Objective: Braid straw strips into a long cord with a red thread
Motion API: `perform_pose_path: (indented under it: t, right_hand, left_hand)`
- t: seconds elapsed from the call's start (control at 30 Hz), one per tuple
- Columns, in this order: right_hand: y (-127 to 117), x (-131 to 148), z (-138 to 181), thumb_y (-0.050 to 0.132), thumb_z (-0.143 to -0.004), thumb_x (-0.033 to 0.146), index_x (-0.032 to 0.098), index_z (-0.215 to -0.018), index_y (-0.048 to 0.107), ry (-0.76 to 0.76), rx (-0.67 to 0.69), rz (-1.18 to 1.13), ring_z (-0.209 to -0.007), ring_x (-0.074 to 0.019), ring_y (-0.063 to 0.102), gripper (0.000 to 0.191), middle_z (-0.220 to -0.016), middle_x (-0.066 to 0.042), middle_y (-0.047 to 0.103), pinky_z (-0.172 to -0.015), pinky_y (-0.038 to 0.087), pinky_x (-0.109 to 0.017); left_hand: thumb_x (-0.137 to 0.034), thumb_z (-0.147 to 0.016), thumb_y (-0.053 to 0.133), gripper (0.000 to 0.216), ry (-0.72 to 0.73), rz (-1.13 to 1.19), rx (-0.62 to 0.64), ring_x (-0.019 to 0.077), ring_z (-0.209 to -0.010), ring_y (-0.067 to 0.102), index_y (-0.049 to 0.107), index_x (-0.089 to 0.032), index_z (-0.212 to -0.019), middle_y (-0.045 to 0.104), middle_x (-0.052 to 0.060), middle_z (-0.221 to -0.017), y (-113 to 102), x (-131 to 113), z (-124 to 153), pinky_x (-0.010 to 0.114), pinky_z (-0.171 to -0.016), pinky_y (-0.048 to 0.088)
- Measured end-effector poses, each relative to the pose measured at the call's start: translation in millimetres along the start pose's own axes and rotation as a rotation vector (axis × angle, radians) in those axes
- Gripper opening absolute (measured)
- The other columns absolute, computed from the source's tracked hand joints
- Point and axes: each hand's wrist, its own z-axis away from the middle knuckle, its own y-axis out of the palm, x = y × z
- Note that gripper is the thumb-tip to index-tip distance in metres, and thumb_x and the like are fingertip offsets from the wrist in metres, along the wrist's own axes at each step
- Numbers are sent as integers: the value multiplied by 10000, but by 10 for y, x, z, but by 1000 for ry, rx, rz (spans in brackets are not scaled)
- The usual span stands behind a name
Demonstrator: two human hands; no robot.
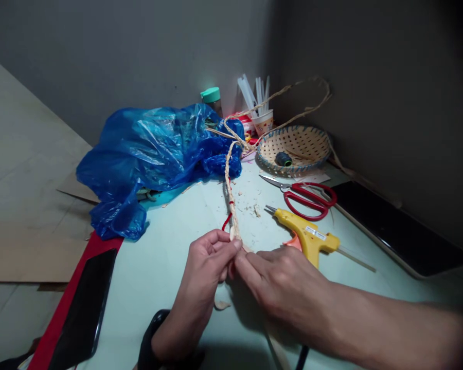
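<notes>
A pale braided straw cord (230,177) runs from the back of the table down to my hands. My left hand (212,257) pinches its near end between thumb and fingers. Right beside it, my right hand (278,277) is closed at the same end, its fingertips touching the left hand's. Loose flat strands (275,345) hang below the right hand. Red yarn (227,221) is wound on the cord just above my hands. Farther back the cord loops up past a cup. What lies inside my right fingers is largely hidden.
A blue plastic bag (146,149) fills the back left. To the right are red-handled scissors (312,200), a yellow glue gun (304,231), a woven basket (293,149) with a dark thread spool (283,159), and a black tablet (401,226). A cup (263,122) holds glue sticks. A dark phone (87,308) lies left.
</notes>
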Motion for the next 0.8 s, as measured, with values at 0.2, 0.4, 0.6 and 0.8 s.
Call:
perform_pose_path:
  t: [0.2,0.4,0.6,0.8]
  right_hand:
    - [-31,-34,6,426,-729,59,117,-891,578,8,-5,-136,-495,-172,541,230,-713,-54,610,-403,323,-313]
    - [67,30,-3,342,-857,75,64,-950,592,-84,-101,104,-559,-218,579,267,-751,-115,644,-410,350,-332]
    - [-192,-173,-57,520,-819,200,149,-895,572,68,32,-207,-695,-203,546,106,-809,-65,618,-574,396,-330]
    - [-252,-532,-119,496,-888,471,186,-979,578,420,225,-891,-762,-168,570,310,-854,-34,638,-665,424,-273]
  left_hand:
    - [-330,-784,650,232,-16,-3,42,31,-391,346,509,-150,-744,459,-63,-483,-48,12,-29,176,-413,187]
    - [-308,-781,665,206,-5,37,52,38,-488,399,534,-149,-783,533,-24,-619,-41,5,-4,166,-464,248]
    - [-269,-746,686,194,-40,48,54,28,-435,333,545,-144,-792,503,-40,-562,-51,-55,6,157,-430,217]
    - [-235,-767,674,215,-83,152,103,12,-413,345,543,-144,-910,575,-20,-642,-39,-106,35,147,-415,232]
